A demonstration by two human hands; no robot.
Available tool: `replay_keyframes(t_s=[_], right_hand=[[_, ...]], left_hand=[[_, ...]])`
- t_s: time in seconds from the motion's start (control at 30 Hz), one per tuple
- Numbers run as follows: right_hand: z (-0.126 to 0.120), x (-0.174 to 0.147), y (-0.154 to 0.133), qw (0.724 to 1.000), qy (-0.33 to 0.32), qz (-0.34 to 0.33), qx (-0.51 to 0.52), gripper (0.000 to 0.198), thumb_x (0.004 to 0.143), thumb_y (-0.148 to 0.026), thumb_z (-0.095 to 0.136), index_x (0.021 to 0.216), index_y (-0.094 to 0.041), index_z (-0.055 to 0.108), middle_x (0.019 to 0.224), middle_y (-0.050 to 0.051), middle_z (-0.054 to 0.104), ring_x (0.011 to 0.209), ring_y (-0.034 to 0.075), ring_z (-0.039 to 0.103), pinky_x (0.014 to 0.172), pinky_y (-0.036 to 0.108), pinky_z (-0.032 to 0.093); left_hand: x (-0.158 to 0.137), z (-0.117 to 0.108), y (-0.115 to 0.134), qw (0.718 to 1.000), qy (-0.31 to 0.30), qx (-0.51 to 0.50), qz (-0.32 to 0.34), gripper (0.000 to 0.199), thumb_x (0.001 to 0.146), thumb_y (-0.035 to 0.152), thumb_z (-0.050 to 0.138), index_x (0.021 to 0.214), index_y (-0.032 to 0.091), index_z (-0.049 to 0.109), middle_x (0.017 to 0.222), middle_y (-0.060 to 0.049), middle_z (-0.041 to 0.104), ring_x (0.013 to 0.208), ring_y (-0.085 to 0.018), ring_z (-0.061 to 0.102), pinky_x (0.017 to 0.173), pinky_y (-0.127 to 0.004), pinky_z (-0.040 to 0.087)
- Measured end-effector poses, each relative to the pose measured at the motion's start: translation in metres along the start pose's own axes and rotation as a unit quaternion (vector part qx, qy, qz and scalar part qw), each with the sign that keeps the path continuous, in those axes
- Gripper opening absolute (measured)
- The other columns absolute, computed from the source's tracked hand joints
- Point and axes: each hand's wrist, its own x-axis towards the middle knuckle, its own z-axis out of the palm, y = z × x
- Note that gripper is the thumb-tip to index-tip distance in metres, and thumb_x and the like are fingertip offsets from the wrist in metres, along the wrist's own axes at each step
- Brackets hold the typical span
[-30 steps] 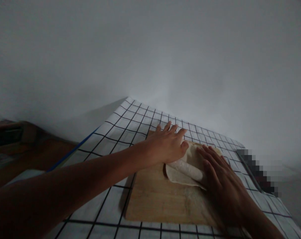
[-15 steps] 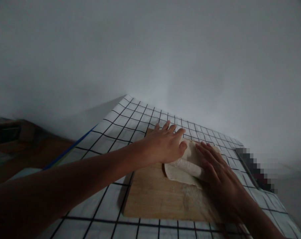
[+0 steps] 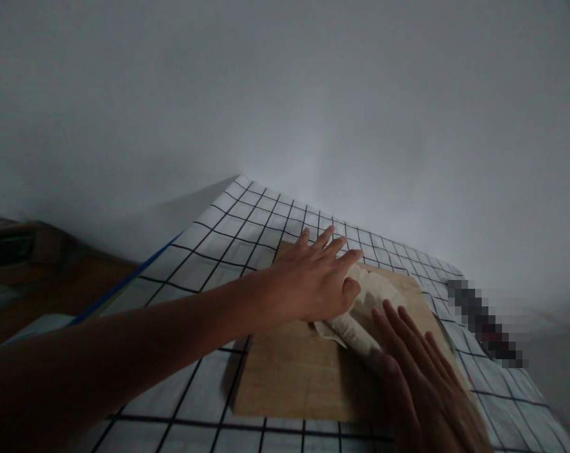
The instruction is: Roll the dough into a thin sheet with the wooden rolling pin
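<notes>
A pale, flour-dusted rolling pin (image 3: 354,333) lies slantwise across a flat sheet of dough (image 3: 372,286) on a wooden board (image 3: 294,377). My left hand (image 3: 320,277) is over the pin's far left end, palm down, fingers stretched out and spread. Over the near right end is my right hand (image 3: 421,371), its fingers straight and lying flat, pointing away from me. The palms hide both ends of the pin. Part of the dough sheet is hidden beneath my hands.
A white tablecloth with black grid lines (image 3: 209,248) lies under the board. Behind it rises a plain pale wall (image 3: 285,94). A blurred-out dark object (image 3: 486,324) is at the table's right edge. Brown flooring (image 3: 100,274) shows at left.
My right hand has come nearer to me and slightly right, and the pin now slants more steeply. My left hand has shifted slightly right. More of the dough's far part is visible.
</notes>
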Motion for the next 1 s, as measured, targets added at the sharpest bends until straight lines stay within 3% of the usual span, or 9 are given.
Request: replay_keyframes(t_s=[0.17,0.33,0.47,0.8,1.0], right_hand=[[0.007,0.019,0.022,0.999,-0.003,0.036,0.004,0.051,0.102,-0.032,0.03,0.154,-0.033,0.026,0.157,0.001,0.032,0.146,0.028,0.025,0.115,0.063,0.028],[0.012,0.05,0.054,0.998,-0.014,0.019,0.065,0.05,0.104,-0.034,0.026,0.153,-0.025,0.029,0.158,0.004,0.032,0.148,0.023,0.02,0.12,0.056,0.02],[0.015,0.068,0.069,0.994,-0.042,0.029,0.092,0.051,0.103,-0.039,0.027,0.151,-0.022,0.033,0.158,0.006,0.031,0.148,0.022,0.018,0.12,0.053,0.021],[0.009,0.044,0.04,0.996,0.005,0.052,0.067,0.05,0.101,-0.031,0.027,0.149,-0.023,0.035,0.155,0.003,0.037,0.146,0.021,0.024,0.12,0.053,0.022],[0.012,0.032,0.03,0.997,0.022,0.071,0.026,0.05,0.102,-0.032,0.026,0.148,-0.019,0.038,0.154,0.006,0.04,0.146,0.023,0.026,0.119,0.055,0.025]], left_hand=[[0.001,0.001,-0.002,1.0,0.008,-0.008,-0.007,0.053,0.097,0.041,0.03,0.148,0.025,0.034,0.157,-0.008,0.034,0.148,-0.034,0.018,0.115,-0.058,0.022],[0.004,0.004,-0.005,0.999,0.012,-0.013,-0.027,0.051,0.097,0.04,0.029,0.145,0.023,0.035,0.152,-0.009,0.041,0.146,-0.034,0.023,0.112,-0.056,0.028],[0.005,0.004,-0.005,0.999,0.0,-0.015,-0.044,0.053,0.096,0.04,0.03,0.145,0.021,0.035,0.152,-0.011,0.041,0.144,-0.036,0.026,0.111,-0.058,0.028],[-0.001,-0.001,-0.002,1.0,0.012,0.0,-0.027,0.054,0.096,0.04,0.03,0.147,0.021,0.033,0.153,-0.01,0.039,0.146,-0.035,0.022,0.113,-0.057,0.025],[-0.002,-0.006,0.0,1.0,0.015,-0.003,-0.021,0.054,0.096,0.039,0.03,0.147,0.02,0.035,0.153,-0.01,0.04,0.146,-0.034,0.022,0.115,-0.057,0.021]])
